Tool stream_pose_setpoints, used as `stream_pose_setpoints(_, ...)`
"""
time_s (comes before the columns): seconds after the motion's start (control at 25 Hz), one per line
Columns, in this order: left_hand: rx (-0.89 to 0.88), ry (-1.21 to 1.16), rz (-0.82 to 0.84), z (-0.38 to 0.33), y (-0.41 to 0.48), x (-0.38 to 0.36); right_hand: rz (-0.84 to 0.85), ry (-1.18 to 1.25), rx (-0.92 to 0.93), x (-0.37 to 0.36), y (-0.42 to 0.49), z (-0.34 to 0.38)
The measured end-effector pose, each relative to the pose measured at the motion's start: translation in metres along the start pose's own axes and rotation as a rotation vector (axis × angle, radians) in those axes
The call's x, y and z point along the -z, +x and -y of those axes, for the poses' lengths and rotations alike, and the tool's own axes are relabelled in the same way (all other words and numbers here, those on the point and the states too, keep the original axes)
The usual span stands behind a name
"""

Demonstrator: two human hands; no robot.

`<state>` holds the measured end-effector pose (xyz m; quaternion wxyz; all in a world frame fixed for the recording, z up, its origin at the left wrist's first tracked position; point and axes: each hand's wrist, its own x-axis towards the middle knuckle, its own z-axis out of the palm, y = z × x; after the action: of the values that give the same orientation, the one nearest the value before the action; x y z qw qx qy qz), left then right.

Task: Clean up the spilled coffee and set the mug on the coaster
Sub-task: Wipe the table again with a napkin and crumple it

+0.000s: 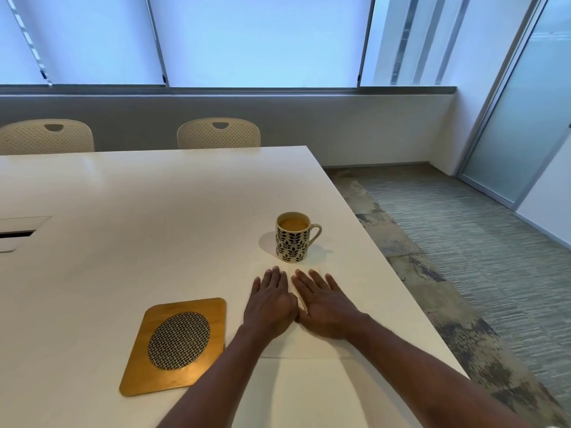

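Observation:
A cream mug with a dark leaf pattern stands upright on the white table, holding light brown coffee, handle to the right. Just in front of it a white paper napkin lies flat on the table. My left hand and my right hand press palms down on the napkin side by side, fingers spread toward the mug. A wooden coaster with a woven oval insert lies to the left of my left hand. No spilled coffee shows around the napkin.
The table's right edge runs close beside the mug and my right hand, with carpet below. Two cream perforated chairs stand at the far side. A cable hatch sits at the table's left.

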<state>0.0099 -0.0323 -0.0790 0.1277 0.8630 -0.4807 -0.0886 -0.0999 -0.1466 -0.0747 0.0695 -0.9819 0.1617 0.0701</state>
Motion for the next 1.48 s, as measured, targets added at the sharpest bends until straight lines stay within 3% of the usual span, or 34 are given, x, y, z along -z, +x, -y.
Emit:
stream_pose_setpoints(0.16,-0.128,-0.196,0.166,-0.006,-0.005,0.003,0.017,-0.008,-0.008,-0.001,-0.015,-0.018)
stream_pose_setpoints(0.32,-0.302,-0.049,0.239,-0.009,-0.017,-0.002,0.034,0.000,-0.007,-0.006,-0.036,-0.031)
stream_pose_setpoints(0.52,-0.419,0.080,0.092,-0.011,-0.039,-0.008,0.167,0.071,0.076,0.000,-0.063,-0.039)
stream_pose_setpoints(1.0,-0.289,0.089,0.000,-0.003,-0.079,-0.014,0.088,-0.025,0.037,-0.021,-0.065,0.020)
stream_pose_setpoints(1.48,-0.189,0.082,0.008,-0.011,-0.020,-0.008,0.126,-0.039,0.075,0.006,-0.021,-0.014)
